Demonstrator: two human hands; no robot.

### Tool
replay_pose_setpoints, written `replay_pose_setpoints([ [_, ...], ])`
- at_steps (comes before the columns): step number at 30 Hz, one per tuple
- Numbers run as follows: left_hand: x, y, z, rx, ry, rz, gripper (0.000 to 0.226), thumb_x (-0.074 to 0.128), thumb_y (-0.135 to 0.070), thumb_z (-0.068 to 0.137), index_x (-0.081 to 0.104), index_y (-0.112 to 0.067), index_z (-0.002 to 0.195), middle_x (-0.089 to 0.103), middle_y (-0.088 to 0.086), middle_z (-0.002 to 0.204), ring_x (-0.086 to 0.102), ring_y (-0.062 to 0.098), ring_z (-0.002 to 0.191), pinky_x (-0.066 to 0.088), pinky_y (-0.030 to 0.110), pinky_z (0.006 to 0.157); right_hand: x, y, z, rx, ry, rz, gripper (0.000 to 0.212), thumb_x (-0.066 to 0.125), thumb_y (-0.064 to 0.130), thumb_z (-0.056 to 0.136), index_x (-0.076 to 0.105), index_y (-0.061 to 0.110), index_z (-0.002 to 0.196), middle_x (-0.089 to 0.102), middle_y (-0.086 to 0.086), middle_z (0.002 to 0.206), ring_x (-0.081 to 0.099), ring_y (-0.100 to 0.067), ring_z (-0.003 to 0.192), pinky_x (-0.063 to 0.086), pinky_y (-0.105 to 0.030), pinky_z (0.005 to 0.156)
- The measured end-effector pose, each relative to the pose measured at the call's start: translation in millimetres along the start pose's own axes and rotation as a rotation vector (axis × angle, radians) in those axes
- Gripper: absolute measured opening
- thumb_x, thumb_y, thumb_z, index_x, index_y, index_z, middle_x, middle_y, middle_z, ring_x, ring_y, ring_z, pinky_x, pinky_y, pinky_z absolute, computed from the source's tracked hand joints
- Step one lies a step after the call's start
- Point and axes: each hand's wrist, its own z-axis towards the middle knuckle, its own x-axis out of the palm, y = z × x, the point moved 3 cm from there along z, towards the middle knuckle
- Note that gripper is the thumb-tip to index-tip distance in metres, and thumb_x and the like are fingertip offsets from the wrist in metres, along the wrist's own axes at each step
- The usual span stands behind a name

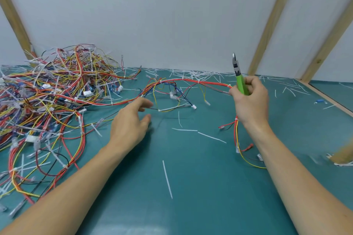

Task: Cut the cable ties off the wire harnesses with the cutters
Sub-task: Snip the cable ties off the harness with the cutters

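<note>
Right hand [250, 101] raised above the right half of the teal counter [200, 187], fingers [252, 82] curled tight around the green handles of the cutters [238, 74], which point up and slightly left, tip well clear of the counter; whether the blades are parted cannot be told at this size. The same hand also seems to pinch the red end of the spread-out wire harness [191, 81] just beside the handles (contact partly hidden by the palm). That harness arcs from the right hand leftward across the far middle of the counter, red bundle on top, with yellow, blue and black branches and small white connectors hanging to the counter below it; several white cable ties [161, 82] are still on it. More of its wires drop down behind the right wrist and trail near the right forearm. Left hand [131, 120] hovers low over the middle of the counter, fingers apart and loosely bent, holding nothing, fingertips just beside a thin black wire [154, 109] of the harness; touching or not, cannot tell. Big tangled pile of harnesses [47, 101] fills the left side, from far to near, full of white ties and connectors. Cut tie strips [167, 179] lie scattered on the near middle, and a thick litter of them lies along the far edge by the white wall [172, 15]. Wooden frame posts [271, 21] slant up on the far right, another on the far left.
</note>
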Motion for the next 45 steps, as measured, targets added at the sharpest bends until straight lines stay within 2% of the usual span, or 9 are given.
replay_pose_setpoints([
  [6, 7, -8, 1, 0.046, 0.046, -0.244, 0.013, 0.078, -0.016, 0.086, 0.073, -0.022, 0.096, 0.074, -0.014, 0.09, 0.067, -0.006, 0.084, 0.039, 0.005, 0.066, -10, 14, -4, -0.178, -0.185, -0.14, 0.027, 0.072, 0.035, 0.085, 0.055, 0.022, 0.1, 0.065, 0.003, 0.101, 0.06, -0.022, 0.09, 0.049, -0.036, 0.08],
  [11, 12, -1, 3, -0.158, 0.169, -0.426, 0.029, 0.079, -0.018, 0.086, 0.072, -0.017, 0.114, 0.072, -0.005, 0.083, 0.064, 0.003, 0.069, 0.046, 0.01, 0.071, -22, 48, -16, -0.465, -0.324, -0.008, 0.025, 0.07, 0.024, 0.089, 0.048, 0.023, 0.102, 0.054, 0.013, 0.093, 0.053, -0.025, 0.086, 0.044, -0.034, 0.076],
  [15, 16, -1, 3, -0.18, 0.22, -0.452, 0.016, 0.08, -0.022, 0.084, 0.079, -0.021, 0.1, 0.062, -0.009, 0.067, 0.052, 0.002, 0.056, 0.038, 0.006, 0.057, -5, 65, -42, -0.597, -0.148, 0.108, 0.024, 0.07, 0.017, 0.09, 0.049, 0.022, 0.102, 0.049, 0.023, 0.081, 0.047, -0.003, 0.071, 0.038, -0.021, 0.068],
  [20, 14, -5, 3, -0.164, 0.155, -0.482, 0.007, 0.081, -0.035, 0.083, 0.08, -0.031, 0.077, 0.052, -0.006, 0.058, 0.038, 0.006, 0.054, 0.03, 0.018, 0.05, 35, 52, -68, -0.307, 0.372, 0.16, 0.017, 0.072, 0.017, 0.087, 0.055, 0.018, 0.092, 0.061, 0.011, 0.074, 0.053, -0.013, 0.065, 0.044, -0.034, 0.061],
  [22, 11, -6, 1, -0.174, 0.131, -0.468, 0.012, 0.079, -0.035, 0.084, 0.078, -0.029, 0.074, 0.06, -0.005, 0.058, 0.045, 0.008, 0.055, 0.039, 0.025, 0.057, 42, 47, -73, -0.211, 0.511, 0.196, 0.014, 0.071, 0.014, 0.087, 0.058, 0.012, 0.093, 0.066, -0.01, 0.082, 0.057, -0.028, 0.071, 0.048, -0.042, 0.065],
  [25, 8, -13, 0, -0.17, 0.159, -0.504, 0.019, 0.069, -0.023, 0.092, 0.072, -0.018, 0.074, 0.074, 0.0, 0.072, 0.067, 0.012, 0.07, 0.053, 0.032, 0.061, 47, 45, -76, -0.112, 0.633, 0.262, 0.011, 0.068, 0.011, 0.087, 0.06, 0.01, 0.095, 0.074, -0.007, 0.091, 0.061, -0.012, 0.073, 0.05, -0.033, 0.07],
  [30, 3, -23, -4, -0.226, 0.241, -0.828, 0.018, 0.063, -0.017, 0.098, 0.065, -0.006, 0.085, 0.073, 0.005, 0.075, 0.076, 0.024, 0.078, 0.055, 0.025, 0.053, 48, 37, -71, -0.074, 0.623, 0.221, 0.016, 0.068, -0.003, 0.091, 0.06, 0.01, 0.095, 0.076, -0.003, 0.092, 0.064, -0.01, 0.075, 0.051, -0.026, 0.07],
  [35, -1, -24, -2, -0.412, 0.275, -1.2, 0.01, 0.064, -0.02, 0.095, 0.067, -0.011, 0.098, 0.073, 0.0, 0.077, 0.075, 0.012, 0.074, 0.056, 0.02, 0.054, 50, 30, -71, -0.092, 0.585, 0.158, 0.019, 0.078, 0.009, 0.087, 0.061, 0.014, 0.094, 0.074, 0.002, 0.083, 0.059, -0.005, 0.065, 0.047, -0.021, 0.067],
  [45, 7, -32, -9, -0.147, 0.55, -1.161, 0.041, 0.071, -0.021, 0.084, 0.069, -0.024, 0.126, 0.075, 0.007, 0.103, 0.073, 0.021, 0.099, 0.059, 0.026, 0.07, 49, 33, -70, -0.077, 0.579, 0.26, 0.015, 0.08, 0.01, 0.087, 0.066, 0.012, 0.091, 0.071, 0.007, 0.076, 0.063, -0.011, 0.07, 0.05, -0.023, 0.068],
])
